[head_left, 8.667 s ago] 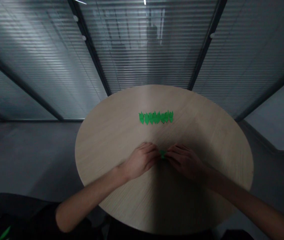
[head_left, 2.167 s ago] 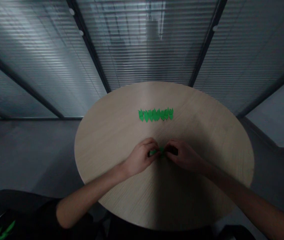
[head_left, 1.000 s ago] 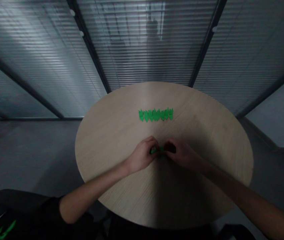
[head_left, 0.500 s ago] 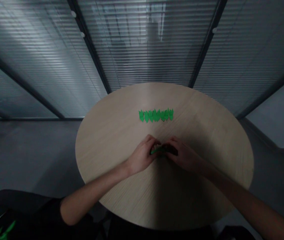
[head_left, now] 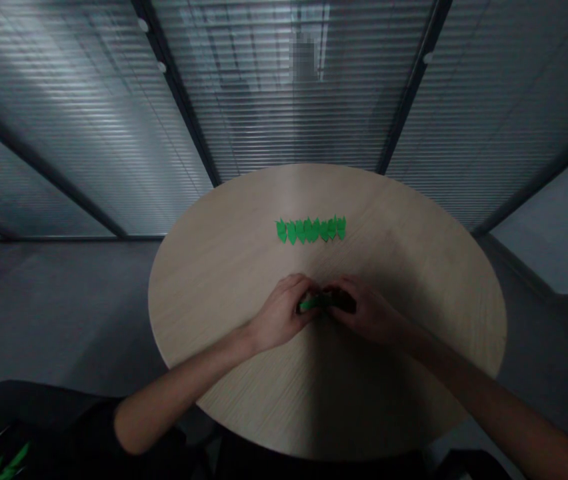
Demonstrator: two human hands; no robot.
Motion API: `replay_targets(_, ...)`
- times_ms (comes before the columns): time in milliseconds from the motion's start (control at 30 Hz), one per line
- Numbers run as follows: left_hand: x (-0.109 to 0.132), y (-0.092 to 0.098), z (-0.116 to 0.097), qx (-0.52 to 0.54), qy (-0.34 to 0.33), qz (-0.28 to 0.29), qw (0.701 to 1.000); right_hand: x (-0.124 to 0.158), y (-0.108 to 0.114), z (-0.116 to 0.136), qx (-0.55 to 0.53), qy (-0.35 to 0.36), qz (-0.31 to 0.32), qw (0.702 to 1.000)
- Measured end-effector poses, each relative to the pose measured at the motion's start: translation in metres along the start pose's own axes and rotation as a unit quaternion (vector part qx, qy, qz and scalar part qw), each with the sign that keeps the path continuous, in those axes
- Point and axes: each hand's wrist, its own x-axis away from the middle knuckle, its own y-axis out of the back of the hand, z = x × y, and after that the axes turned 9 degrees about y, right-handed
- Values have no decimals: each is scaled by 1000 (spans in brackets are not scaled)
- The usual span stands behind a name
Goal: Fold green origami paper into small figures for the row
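No readable text, label, brand, number or sign anywhere: none on the desk (head_left: 244, 280), none on the green paper pieces (head_left: 311, 229), none on the blinds (head_left: 284, 100) behind.

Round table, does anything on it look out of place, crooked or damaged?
Nothing stands out. The row of green folded paper pieces lies in a fairly even, overlapping line toward the far side of the round table. The left hand and right hand meet over one more green paper piece, mostly hidden by fingers.
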Motion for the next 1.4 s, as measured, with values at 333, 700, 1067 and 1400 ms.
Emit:
replay_targets(333,1,2,-1,9,-4,1,1000,2,0,1,41,11,-3,999)
replay_targets(700,-2,1,2,-18,4,15,1000,0,1,3,-9,-5,-21,1000)
replay_targets(1067,1,0,0,1,-6,4,1000,-2,0,5,15,1,8,1000)
replay_targets(1400,3,2,4,-87,-93,4,992,2,0,6,86,98,1,991)
